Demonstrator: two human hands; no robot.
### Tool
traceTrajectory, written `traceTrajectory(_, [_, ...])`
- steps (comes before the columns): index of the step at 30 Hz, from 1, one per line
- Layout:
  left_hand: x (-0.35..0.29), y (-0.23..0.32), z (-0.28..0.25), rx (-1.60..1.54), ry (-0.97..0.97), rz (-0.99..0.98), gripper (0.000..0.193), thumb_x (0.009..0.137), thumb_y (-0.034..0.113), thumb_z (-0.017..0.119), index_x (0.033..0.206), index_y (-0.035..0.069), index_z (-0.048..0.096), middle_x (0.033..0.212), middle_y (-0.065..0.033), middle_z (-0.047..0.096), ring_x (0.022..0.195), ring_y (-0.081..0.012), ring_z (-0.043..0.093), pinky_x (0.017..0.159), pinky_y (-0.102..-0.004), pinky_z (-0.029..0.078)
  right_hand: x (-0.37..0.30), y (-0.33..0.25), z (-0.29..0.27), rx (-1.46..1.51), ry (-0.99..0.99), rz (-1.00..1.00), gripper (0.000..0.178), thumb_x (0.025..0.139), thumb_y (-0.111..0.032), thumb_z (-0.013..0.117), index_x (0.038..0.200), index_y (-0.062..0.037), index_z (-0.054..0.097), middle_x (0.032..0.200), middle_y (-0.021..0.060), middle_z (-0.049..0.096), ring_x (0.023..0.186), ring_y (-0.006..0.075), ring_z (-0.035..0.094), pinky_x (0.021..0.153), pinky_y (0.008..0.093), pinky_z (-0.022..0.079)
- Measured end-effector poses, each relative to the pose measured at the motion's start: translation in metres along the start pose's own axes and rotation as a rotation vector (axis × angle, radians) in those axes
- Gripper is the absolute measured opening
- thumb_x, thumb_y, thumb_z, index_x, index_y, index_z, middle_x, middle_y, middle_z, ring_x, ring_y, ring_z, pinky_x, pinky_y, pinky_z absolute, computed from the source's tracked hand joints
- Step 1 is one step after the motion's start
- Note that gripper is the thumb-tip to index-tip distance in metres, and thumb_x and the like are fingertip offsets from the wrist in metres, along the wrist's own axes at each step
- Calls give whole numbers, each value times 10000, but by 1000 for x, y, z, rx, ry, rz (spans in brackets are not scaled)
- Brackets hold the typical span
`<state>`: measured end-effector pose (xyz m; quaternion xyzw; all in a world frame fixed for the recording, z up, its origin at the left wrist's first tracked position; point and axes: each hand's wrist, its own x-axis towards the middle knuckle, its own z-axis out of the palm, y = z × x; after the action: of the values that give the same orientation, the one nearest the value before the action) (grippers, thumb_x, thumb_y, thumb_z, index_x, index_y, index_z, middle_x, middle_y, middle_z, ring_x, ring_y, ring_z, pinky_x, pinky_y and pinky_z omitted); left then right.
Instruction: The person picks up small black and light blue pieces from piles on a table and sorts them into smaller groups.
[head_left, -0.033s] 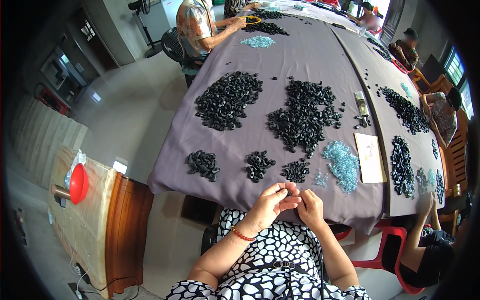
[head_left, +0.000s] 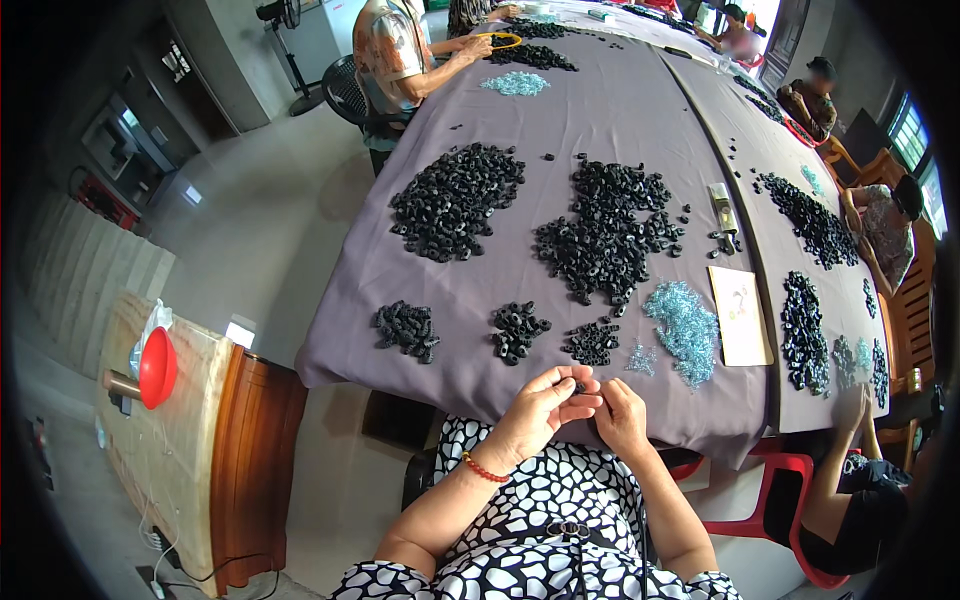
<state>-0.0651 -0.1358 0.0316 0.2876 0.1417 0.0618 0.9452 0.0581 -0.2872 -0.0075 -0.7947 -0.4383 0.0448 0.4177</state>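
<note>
Both hands meet just over the near edge of the cloth-covered table. My left hand (head_left: 545, 405), with a red bead bracelet at its wrist, pinches a small black ring-shaped part (head_left: 580, 386) between thumb and fingers. Beside it, my right hand (head_left: 622, 415) has its fingers closed at the same spot; whatever they hold is hidden. Just beyond the hands lie a small heap of black parts (head_left: 593, 343), a few clear bits (head_left: 641, 357) and a larger pile of clear bluish pieces (head_left: 686, 335). Two more small black heaps (head_left: 518, 331) (head_left: 405, 331) lie to the left.
Two large piles of black parts (head_left: 458, 203) (head_left: 610, 225) cover the table's middle. On the right are a cream booklet (head_left: 741, 316) and a tube (head_left: 722, 210). Other people sit along both sides. A wooden cabinet (head_left: 250, 460) with a red bowl (head_left: 158, 367) stands left.
</note>
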Motion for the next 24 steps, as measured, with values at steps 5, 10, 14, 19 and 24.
traceTrajectory(5, [2, -1, -3, -10, -8, -36, 351, 1093, 236, 480, 1360, 15, 534, 1150, -148, 691, 1025, -219, 718, 857, -300, 610, 1, 0, 1, -44, -23, 7, 112, 879, -64, 649, 980, -47, 695, 831, 134, 664, 717, 349, 668, 626, 406, 534])
traceTrajectory(10, [3, 0, -12, -156, -97, -64, 397, 1064, 320, 537, 1333, 28, 551, 1035, -131, 717, 903, -202, 744, 711, -303, 647, 6, -9, 1, 54, 38, -5, 72, 909, -86, 651, 943, -44, 699, 813, 136, 664, 704, 345, 670, 624, 406, 533])
traceTrajectory(14, [10, -7, -26, -284, -155, -78, 367, 1050, 333, 561, 1245, 24, 592, 975, -123, 722, 832, -205, 752, 664, -306, 654, 5, -7, 3, 39, 47, -16, 71, 919, -95, 652, 929, -44, 701, 809, 134, 667, 702, 343, 671, 626, 404, 535])
traceTrajectory(19, [7, -3, -17, -193, -56, -107, 306, 1066, 288, 546, 1191, 19, 624, 996, -122, 721, 884, -220, 752, 720, -320, 661, 5, -12, 1, 37, 57, -20, 68, 917, -94, 652, 931, -47, 699, 812, 133, 667, 698, 340, 669, 623, 406, 533])
traceTrajectory(24, [9, -3, -18, -338, -61, -139, 276, 1065, 252, 547, 1184, 16, 628, 1047, -125, 716, 985, -230, 737, 780, -347, 660, 2, -9, -1, 0, 19, 1, 70, 919, -96, 652, 937, -48, 699, 809, 134, 663, 704, 343, 668, 632, 411, 533])
